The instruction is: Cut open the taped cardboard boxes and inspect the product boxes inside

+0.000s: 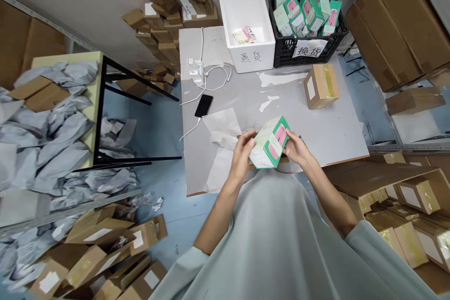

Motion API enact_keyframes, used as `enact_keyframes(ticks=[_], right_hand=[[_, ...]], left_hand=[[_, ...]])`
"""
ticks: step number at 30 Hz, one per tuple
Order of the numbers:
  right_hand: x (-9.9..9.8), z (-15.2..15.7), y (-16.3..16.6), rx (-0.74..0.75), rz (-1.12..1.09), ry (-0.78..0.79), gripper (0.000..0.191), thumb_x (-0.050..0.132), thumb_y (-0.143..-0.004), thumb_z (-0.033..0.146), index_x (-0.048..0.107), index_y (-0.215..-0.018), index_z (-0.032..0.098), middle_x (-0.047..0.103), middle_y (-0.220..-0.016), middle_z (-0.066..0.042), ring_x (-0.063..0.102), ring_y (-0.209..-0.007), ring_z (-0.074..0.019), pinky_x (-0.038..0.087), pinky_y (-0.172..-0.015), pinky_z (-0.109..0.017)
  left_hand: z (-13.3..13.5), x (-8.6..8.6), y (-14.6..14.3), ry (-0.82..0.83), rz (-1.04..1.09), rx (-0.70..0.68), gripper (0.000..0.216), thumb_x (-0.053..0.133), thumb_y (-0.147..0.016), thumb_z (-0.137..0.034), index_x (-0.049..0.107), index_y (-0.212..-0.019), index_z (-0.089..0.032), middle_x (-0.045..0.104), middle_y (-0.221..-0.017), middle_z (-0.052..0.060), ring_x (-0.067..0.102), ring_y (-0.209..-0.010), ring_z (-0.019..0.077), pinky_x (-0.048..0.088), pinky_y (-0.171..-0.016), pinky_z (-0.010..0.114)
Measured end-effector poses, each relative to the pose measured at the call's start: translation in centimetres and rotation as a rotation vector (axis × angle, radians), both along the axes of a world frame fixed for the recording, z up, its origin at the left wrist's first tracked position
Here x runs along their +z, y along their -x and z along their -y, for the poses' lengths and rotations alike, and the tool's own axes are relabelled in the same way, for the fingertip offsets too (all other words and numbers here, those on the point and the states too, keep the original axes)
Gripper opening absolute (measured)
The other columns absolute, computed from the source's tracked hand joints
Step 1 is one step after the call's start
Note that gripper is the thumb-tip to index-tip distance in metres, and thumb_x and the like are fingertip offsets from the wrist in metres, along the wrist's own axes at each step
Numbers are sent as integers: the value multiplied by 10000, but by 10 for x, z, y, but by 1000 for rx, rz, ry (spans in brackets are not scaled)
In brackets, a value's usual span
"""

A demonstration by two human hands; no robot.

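Both my hands hold a green and white product box with a pink panel, just above the near edge of the grey table. My left hand grips its left side with fingers curled round it. My right hand grips its right end. Part of an open brown carton shows under the box, mostly hidden by my hands. White wrapping paper lies on the table beside my left hand.
On the table: a taped cardboard box, a black phone on a white cable, a white foam bin, a black crate of green boxes. Cardboard parcels and grey mailer bags crowd the floor.
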State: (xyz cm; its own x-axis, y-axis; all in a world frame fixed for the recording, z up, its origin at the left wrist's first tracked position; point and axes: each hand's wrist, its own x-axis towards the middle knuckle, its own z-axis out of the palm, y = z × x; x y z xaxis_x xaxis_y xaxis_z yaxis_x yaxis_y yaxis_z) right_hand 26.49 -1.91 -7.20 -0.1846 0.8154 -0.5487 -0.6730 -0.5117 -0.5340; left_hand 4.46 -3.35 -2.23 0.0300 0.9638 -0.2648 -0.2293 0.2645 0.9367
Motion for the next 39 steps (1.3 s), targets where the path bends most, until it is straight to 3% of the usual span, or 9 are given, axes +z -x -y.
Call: enact_keyframes(ticks=[5, 9, 13, 16, 20, 24, 28, 33, 39], right_hand=[[30, -16, -4, -53, 291, -248, 350, 844, -960, 409, 682, -1258, 325, 809, -1089, 39, 768, -978, -164, 647, -820, -236], [42, -18, 10, 52, 400, -310, 540, 846, -937, 546, 669, -1402, 335, 827, -1200, -16, 774, -1159, -238, 642, -936, -318], [30, -7, 28, 110, 400, -322, 761, 943, -834, 675, 666, -1452, 326, 832, -1233, -55, 787, -1185, -269, 630, -1005, -365], [14, 9, 38, 219, 431, -417, 853, 936, -865, 705, 634, -1552, 300, 793, -1364, -97, 759, -1275, -266, 570, -1148, -409], [-3, 39, 50, 297, 468, -444, 1013, 959, -888, 629, 492, -1728, 308, 777, -1369, -95, 778, -1133, -223, 599, -1067, -402], [-16, 64, 59, 177, 487, -417, 929, 918, -944, 609, 509, -1741, 362, 775, -1396, -86, 761, -939, -173, 628, -930, -362], [-27, 76, 60, 18, 490, -390, 850, 902, -947, 634, 581, -1698, 399, 801, -1373, -93, 796, -1035, -243, 660, -946, -424], [-28, 65, 37, -82, 477, -374, 835, 899, -918, 679, 632, -1662, 410, 800, -1401, -113, 809, -1147, -327, 684, -994, -546], [-21, 4, -21, -104, 458, -467, 766, 894, -926, 671, 693, -1605, 379, 813, -1357, -105, 807, -1122, -319, 644, -1089, -574]], left_hand=[[24, -27, 17, 312, 290, -342, 737, 975, -743, -712, 803, -1253, -208, 836, -1288, 177, 812, -1130, 375, 662, -897, 440], [29, -33, 24, 218, 239, -314, 827, 1068, -678, -570, 748, -1365, -238, 787, -1461, 164, 752, -1359, 397, 643, -1062, 446], [20, -30, 31, 107, 142, -222, 862, 1048, -731, -512, 668, -1462, -260, 683, -1632, 147, 613, -1569, 392, 540, -1279, 489], [9, -29, 41, 84, 92, -212, 855, 1005, -788, -553, 624, -1505, -286, 670, -1645, 135, 607, -1580, 389, 541, -1293, 495], [-1, -40, 52, 67, 39, -249, 902, 991, -794, -587, 582, -1547, -306, 632, -1680, 135, 591, -1596, 392, 583, -1253, 466], [-5, -65, 51, 93, 25, -287, 959, 987, -764, -639, 579, -1562, -297, 612, -1695, 154, 597, -1586, 408, 601, -1230, 463], [-11, -79, 42, 118, 21, -385, 969, 979, -748, -659, 605, -1570, -307, 646, -1658, 162, 678, -1491, 427, 625, -1191, 493], [-32, -62, 18, 69, -11, -464, 855, 951, -800, -645, 658, -1538, -328, 628, -1691, 143, 657, -1517, 420, 601, -1227, 509], [-78, -45, -31, 25, -71, -415, 848, 975, -804, -607, 647, -1536, -331, 603, -1720, 152, 600, -1583, 423, 580, -1261, 522]])
